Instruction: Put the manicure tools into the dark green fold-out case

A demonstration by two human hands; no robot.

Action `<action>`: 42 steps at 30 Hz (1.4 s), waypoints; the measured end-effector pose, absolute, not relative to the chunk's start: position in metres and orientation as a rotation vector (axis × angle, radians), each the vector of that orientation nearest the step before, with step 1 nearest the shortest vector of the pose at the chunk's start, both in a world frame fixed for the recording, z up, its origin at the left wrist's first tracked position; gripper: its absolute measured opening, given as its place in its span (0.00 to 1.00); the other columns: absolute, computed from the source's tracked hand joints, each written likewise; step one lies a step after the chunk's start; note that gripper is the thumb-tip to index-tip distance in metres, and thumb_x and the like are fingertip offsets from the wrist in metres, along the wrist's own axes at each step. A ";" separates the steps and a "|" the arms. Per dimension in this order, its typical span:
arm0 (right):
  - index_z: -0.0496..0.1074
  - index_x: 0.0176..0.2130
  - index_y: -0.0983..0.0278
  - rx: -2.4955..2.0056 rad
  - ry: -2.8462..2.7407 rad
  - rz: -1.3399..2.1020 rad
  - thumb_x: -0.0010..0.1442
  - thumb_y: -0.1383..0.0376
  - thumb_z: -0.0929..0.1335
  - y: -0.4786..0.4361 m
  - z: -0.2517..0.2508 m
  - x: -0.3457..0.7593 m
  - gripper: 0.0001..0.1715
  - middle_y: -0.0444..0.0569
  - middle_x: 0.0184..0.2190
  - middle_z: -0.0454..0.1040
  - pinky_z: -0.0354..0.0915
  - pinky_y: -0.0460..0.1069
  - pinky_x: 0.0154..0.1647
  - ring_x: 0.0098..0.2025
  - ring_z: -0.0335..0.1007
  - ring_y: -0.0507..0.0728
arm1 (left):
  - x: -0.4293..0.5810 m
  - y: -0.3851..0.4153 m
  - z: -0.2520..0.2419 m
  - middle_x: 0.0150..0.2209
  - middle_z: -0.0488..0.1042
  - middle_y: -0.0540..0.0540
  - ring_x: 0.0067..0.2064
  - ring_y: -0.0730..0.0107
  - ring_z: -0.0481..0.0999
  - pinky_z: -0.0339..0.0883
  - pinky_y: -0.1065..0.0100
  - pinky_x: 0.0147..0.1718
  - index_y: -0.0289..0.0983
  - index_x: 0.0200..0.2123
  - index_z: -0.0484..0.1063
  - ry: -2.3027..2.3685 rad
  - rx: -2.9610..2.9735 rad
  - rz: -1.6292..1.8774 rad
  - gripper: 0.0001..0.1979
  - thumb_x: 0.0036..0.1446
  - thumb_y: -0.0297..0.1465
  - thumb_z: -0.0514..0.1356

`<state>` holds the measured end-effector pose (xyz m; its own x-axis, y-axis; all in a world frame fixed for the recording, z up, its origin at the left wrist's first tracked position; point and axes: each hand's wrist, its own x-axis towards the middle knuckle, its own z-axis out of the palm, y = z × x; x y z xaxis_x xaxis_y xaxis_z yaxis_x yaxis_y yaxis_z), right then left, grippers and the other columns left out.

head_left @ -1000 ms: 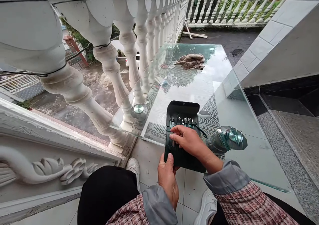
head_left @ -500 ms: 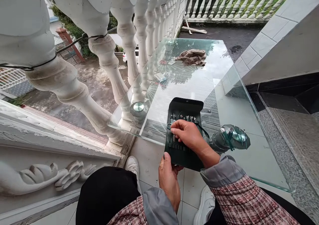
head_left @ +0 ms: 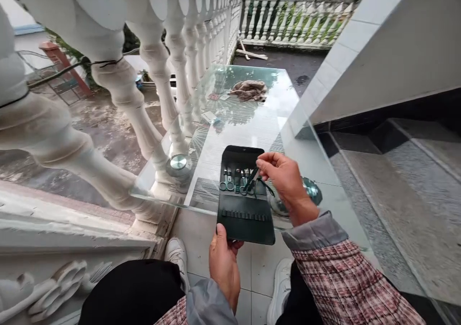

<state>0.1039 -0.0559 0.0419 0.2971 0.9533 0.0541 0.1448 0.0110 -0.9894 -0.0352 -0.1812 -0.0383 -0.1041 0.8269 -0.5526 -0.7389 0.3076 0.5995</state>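
Note:
A black tool case (head_left: 246, 214) lies open, half on the near edge of a glass table (head_left: 252, 123). Small dark-green scissors and other slim tools (head_left: 234, 180) sit in its upper half. My left hand (head_left: 224, 263) grips the case's bottom edge, thumb on top. My right hand (head_left: 286, 178) is over the case's upper right, thumb and forefinger pinched on a thin dark tool (head_left: 252, 180) lifted partly out of its row.
White stone balusters (head_left: 144, 90) run along the table's left side. A round metal table fitting (head_left: 179, 164) sits under the glass at left, another under my right hand. A crumpled brown cloth (head_left: 249, 90) lies at the far end. A white tiled wall (head_left: 378, 51) rises at right.
My right hand has lifted off the tools' lower ends and moved up-right, pulling one thin tool out. The view has shifted left; my left hand still holds the case.

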 end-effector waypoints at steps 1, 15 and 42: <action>0.69 0.29 0.65 -1.434 -1.098 0.833 0.44 0.60 0.69 -0.058 0.047 0.119 0.13 0.41 0.22 0.66 0.59 0.44 0.18 0.20 0.59 0.46 | -0.035 -0.180 -0.037 0.41 0.73 0.43 0.38 0.66 0.72 0.69 0.69 0.33 0.36 0.43 0.71 1.023 0.107 1.320 0.22 0.51 0.45 0.62; 0.72 0.30 0.62 -1.989 -1.783 0.426 0.55 0.65 0.62 -0.065 0.002 0.214 0.09 0.46 0.31 0.75 0.56 0.47 0.31 0.33 0.67 0.54 | -0.014 -0.186 -0.038 0.33 0.73 0.46 0.30 0.71 0.72 0.70 0.69 0.29 0.36 0.38 0.70 1.135 0.188 1.211 0.11 0.58 0.37 0.57; 0.74 0.40 0.62 -1.796 -1.936 0.222 0.58 0.63 0.62 -0.107 0.008 0.241 0.13 0.50 0.38 0.72 0.57 0.49 0.41 0.43 0.62 0.58 | 0.104 -0.249 0.046 0.29 0.73 0.45 0.27 0.73 0.69 0.61 0.72 0.28 0.33 0.32 0.72 1.145 0.810 1.035 0.11 0.48 0.36 0.62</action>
<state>0.2412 -0.1066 0.0082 -0.0170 0.9711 0.2383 0.8921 0.1223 -0.4350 0.1035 -0.2492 0.0455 0.0815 0.9426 -0.3239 -0.2272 0.3340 0.9148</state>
